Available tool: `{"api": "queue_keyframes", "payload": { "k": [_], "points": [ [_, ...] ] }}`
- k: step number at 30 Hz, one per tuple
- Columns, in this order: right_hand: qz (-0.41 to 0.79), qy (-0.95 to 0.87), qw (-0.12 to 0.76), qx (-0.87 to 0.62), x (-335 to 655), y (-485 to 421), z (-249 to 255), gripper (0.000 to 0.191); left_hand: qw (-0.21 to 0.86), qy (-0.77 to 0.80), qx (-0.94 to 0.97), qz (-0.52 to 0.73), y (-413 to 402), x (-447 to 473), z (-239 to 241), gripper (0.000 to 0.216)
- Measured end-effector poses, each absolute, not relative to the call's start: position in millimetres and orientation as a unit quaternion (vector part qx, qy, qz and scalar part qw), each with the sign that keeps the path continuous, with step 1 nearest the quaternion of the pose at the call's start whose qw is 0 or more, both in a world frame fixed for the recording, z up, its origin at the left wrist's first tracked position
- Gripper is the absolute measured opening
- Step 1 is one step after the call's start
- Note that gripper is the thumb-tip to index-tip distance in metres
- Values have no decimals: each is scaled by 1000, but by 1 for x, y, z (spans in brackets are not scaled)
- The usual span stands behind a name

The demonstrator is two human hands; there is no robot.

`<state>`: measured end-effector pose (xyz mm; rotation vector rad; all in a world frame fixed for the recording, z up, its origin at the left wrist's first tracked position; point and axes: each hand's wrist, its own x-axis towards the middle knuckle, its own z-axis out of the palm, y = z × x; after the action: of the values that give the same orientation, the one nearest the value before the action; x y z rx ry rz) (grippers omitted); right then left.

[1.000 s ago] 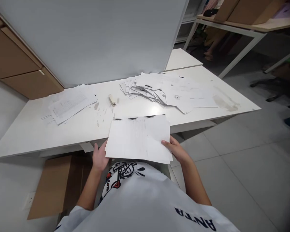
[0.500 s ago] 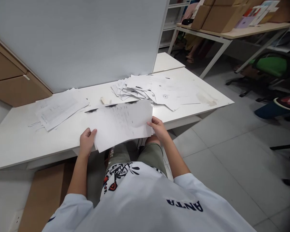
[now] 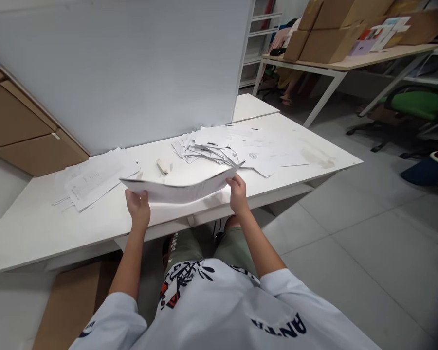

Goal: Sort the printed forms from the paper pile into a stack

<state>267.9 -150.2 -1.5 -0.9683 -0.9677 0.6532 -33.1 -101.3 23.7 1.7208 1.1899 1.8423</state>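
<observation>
Both my hands grip a stack of paper sheets [image 3: 190, 192] held above the front edge of the white table. The sheets stand tilted up and sag in the middle, with a dark line along their upper edge. My left hand [image 3: 138, 208] pinches the left end, its thumb on my side. At the right end my right hand [image 3: 237, 192] has its fingers closed on the sheets. Beyond them lies a small pale block-like object [image 3: 162, 167], its kind unclear. A messy pile of papers [image 3: 213, 146] is at the back, and more papers [image 3: 95, 181] lie to the left.
The white table [image 3: 32, 226] backs onto a tall grey-white panel [image 3: 131, 68]. Cardboard boxes [image 3: 25, 126] stand at the left; another box [image 3: 73, 296] is below the table. To the right are a green chair [image 3: 416, 104], a blue bin [image 3: 425, 170] and a person's leg [image 3: 290, 90] farther back.
The sheets have gone from lying nearly flat, printed face showing, to tilted up and bowed, seen almost edge-on. Both hands keep hold of them. The camera view has shifted slightly.
</observation>
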Motion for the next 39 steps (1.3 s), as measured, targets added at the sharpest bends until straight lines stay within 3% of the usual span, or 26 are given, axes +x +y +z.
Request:
{"api": "queue_keyframes", "payload": {
  "k": [7,15,19,23,26,32,39],
  "points": [
    [243,-425,686,-539,261,-162,-20,28,252,417,595,639,-106,-47,-9,56],
    [275,-406,689,-534,263,-167,-13,27,224,477,576,625,-110,-45,-19,47],
    [312,-455,587,-593,290,-168,4,23,286,458,546,640,-110,-46,-3,51],
    [430,-435,477,-631,314,-156,10,16,404,484,467,620,-84,-52,14,65],
    [491,-396,444,-636,322,-139,4,18,393,528,481,579,-42,-45,17,69],
    [437,-430,487,-622,328,-116,-17,17,348,494,677,420,32,-17,-3,73],
    [474,-384,527,-592,331,-115,-23,27,378,431,723,385,50,-22,-11,55]
  ]
}}
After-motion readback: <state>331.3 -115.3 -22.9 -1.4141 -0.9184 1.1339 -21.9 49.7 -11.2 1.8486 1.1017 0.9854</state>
